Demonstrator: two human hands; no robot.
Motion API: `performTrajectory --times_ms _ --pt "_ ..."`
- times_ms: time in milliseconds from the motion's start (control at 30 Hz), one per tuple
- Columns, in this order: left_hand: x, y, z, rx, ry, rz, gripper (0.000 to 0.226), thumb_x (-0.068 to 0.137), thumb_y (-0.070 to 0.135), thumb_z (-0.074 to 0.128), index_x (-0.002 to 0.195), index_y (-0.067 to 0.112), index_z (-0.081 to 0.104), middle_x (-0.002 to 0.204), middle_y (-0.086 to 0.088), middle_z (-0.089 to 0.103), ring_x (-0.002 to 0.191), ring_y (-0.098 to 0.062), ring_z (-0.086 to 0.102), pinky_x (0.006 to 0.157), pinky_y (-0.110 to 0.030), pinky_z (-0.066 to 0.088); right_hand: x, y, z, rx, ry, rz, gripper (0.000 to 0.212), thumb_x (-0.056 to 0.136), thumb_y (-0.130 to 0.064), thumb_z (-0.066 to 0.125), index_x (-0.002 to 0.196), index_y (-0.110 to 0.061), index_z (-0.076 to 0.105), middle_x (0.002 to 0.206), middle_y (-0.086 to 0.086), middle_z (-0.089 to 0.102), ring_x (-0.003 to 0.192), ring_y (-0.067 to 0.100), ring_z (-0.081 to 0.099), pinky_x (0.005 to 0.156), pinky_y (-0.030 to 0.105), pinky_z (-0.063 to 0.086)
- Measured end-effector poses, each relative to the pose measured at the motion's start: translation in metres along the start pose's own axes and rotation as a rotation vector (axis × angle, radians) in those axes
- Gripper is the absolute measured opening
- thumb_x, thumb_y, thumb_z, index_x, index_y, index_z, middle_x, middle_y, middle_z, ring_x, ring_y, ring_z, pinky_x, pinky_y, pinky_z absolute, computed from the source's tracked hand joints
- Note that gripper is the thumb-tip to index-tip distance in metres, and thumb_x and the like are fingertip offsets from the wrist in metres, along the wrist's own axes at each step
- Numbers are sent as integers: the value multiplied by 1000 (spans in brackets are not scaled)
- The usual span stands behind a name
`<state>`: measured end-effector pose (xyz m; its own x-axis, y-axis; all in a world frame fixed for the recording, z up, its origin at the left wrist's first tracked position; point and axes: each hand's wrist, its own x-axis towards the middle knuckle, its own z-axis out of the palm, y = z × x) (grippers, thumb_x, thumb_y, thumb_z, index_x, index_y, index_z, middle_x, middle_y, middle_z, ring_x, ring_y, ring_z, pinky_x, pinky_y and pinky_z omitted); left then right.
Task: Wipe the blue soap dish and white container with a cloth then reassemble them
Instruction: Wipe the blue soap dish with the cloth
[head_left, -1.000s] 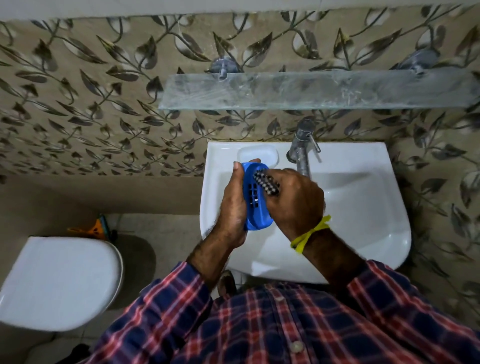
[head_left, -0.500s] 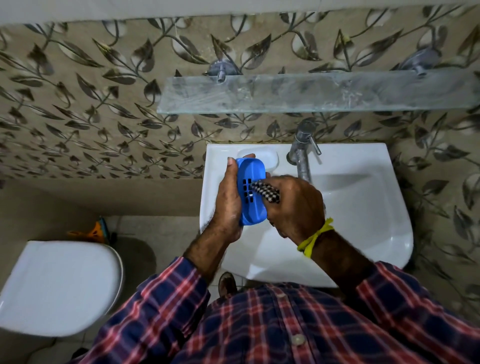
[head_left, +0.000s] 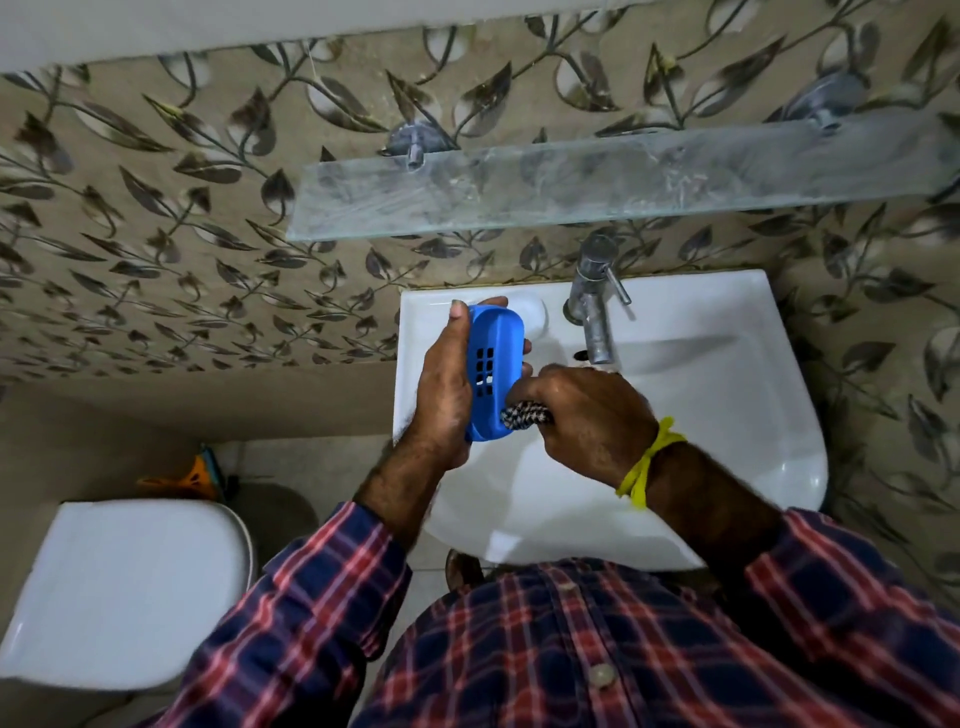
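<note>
My left hand (head_left: 447, 384) grips the blue soap dish (head_left: 493, 358) on edge over the sink, thumb at its top and fingers curled round the far side. Its slotted bottom faces me. My right hand (head_left: 592, 421) holds a black-and-white checked cloth (head_left: 524, 415) bunched in its fingers and presses it against the lower end of the dish. The white container (head_left: 535, 312) sits on the sink's back ledge, mostly hidden behind the dish.
A white sink (head_left: 727, 415) is under my hands, with a metal tap (head_left: 595, 312) at its back. A glass shelf (head_left: 623, 182) hangs on the patterned wall above. A closed white toilet (head_left: 124, 587) stands at lower left, an orange brush (head_left: 197, 470) behind it.
My right hand has slid the cloth from the slotted middle of the dish down to its lower end. My left hand has lifted the dish slightly toward the wall.
</note>
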<state>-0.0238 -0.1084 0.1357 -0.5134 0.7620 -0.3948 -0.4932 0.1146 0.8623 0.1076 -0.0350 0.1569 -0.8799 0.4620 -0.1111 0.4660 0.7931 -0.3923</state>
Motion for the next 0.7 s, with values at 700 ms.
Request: performTrajectory --times_ms 700 --pt "8 -5 9 200 61 179 43 92 33 67 131 15 59 109 -18 75 91 -31 74 85 -53 59 -12 55 -15 130 -15 249 38 74 -13 57 102 -37 69 95 0 74 86 28 69 77 34 55"
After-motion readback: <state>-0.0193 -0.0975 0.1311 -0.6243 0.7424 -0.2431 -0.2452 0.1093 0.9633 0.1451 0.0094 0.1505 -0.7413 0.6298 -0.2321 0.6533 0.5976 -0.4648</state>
